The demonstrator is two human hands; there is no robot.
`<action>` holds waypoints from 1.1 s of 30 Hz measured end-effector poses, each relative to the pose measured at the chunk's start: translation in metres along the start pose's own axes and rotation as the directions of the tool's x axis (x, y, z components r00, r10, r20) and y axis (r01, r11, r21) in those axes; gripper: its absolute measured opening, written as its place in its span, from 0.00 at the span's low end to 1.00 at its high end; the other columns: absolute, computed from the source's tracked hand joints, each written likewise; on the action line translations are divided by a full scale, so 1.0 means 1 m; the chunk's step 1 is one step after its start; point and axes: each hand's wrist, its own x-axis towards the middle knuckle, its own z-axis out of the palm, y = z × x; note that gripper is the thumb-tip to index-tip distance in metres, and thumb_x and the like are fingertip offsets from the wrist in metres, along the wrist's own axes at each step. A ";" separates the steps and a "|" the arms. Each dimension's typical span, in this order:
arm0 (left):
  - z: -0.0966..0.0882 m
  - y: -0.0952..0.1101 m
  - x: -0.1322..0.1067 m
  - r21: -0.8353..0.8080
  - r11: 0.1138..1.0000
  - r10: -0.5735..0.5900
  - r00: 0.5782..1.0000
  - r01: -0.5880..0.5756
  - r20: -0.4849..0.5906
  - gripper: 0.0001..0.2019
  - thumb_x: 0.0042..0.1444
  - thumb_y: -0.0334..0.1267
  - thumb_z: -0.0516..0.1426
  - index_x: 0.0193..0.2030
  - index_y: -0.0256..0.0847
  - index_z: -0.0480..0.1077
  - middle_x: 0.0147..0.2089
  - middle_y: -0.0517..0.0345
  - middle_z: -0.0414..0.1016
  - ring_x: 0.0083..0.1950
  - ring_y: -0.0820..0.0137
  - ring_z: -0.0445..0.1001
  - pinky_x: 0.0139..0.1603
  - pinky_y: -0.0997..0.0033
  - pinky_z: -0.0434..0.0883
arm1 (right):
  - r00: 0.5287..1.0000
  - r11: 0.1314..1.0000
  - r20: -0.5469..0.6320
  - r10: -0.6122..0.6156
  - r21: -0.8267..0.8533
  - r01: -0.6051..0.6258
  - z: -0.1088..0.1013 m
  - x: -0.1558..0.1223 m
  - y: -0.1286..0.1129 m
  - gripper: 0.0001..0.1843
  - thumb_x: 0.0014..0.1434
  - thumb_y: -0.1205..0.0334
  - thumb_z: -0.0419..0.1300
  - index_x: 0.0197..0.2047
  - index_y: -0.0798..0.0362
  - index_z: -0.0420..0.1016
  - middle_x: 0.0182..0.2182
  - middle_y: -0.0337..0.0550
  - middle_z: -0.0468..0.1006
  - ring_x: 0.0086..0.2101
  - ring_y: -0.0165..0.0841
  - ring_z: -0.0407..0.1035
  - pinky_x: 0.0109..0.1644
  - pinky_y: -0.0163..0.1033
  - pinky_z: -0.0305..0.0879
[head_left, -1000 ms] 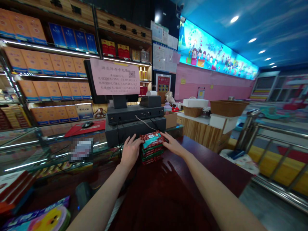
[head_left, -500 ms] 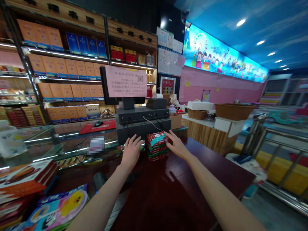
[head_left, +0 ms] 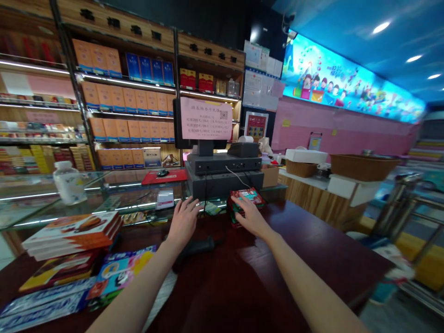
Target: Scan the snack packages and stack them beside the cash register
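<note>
Well, two hands reach out over one dark red, shiny surface (head_left: 305, 249). The left hand (head_left: 183, 222) has its palm down, and its fingers are wide apart with just air between them. The right hand (head_left: 255, 219) has its fingers stretched out and a little apart, in front of one stack of red and green snack packs (head_left: 255, 196). They hide part of the stack, so I cannot tell if they touch it, or how many packs there are. The stack sits near the far edge of the surface, just in front of one black till base (head_left: 224, 182). One screen stands on top, and one pink sign (head_left: 206, 118) covers most of it. One black tool with a handle (head_left: 199, 247) lies near the left hand. Over on the left are three white and orange boxes (head_left: 74, 233) in a pile — with dark red and yellow boxes (head_left: 58, 273) under them. Two long blue and white packs (head_left: 41, 307) lie in front, next to bright packets with cartoon faces (head_left: 121, 273). One bottle (head_left: 69, 182) stands on the glass case (head_left: 107, 185), and one mouse (head_left: 162, 173) rests on one red mat (head_left: 176, 175). Four blue boxes (head_left: 149, 69) stand up high on the shelf — beside three orange ones.
</note>
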 end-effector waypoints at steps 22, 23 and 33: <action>-0.075 -0.103 -0.099 0.104 0.980 -0.178 0.983 0.172 0.052 0.17 0.62 0.32 0.50 0.50 0.49 0.77 0.56 0.54 0.79 0.61 0.58 0.72 0.68 0.46 0.61 | 0.967 0.963 0.204 -0.154 0.249 0.101 0.089 0.014 -0.113 0.34 0.57 0.67 0.55 0.67 0.48 0.66 0.66 0.50 0.67 0.70 0.44 0.50 0.72 0.59 0.49; -0.076 -0.106 -0.102 0.105 0.979 -0.183 0.982 0.177 0.049 0.17 0.62 0.32 0.51 0.50 0.50 0.77 0.56 0.54 0.79 0.62 0.59 0.72 0.68 0.47 0.61 | 0.963 0.961 0.213 -0.164 0.256 0.107 0.092 0.015 -0.116 0.34 0.57 0.66 0.55 0.67 0.48 0.66 0.66 0.50 0.67 0.70 0.44 0.51 0.72 0.59 0.49; -0.098 -0.121 -0.124 0.112 0.963 -0.250 0.968 0.246 0.020 0.17 0.61 0.30 0.50 0.50 0.50 0.76 0.55 0.56 0.80 0.60 0.61 0.73 0.68 0.47 0.61 | 0.920 0.946 0.305 -0.247 0.282 0.161 0.111 0.026 -0.155 0.31 0.60 0.64 0.55 0.67 0.51 0.66 0.66 0.50 0.68 0.70 0.44 0.52 0.72 0.57 0.50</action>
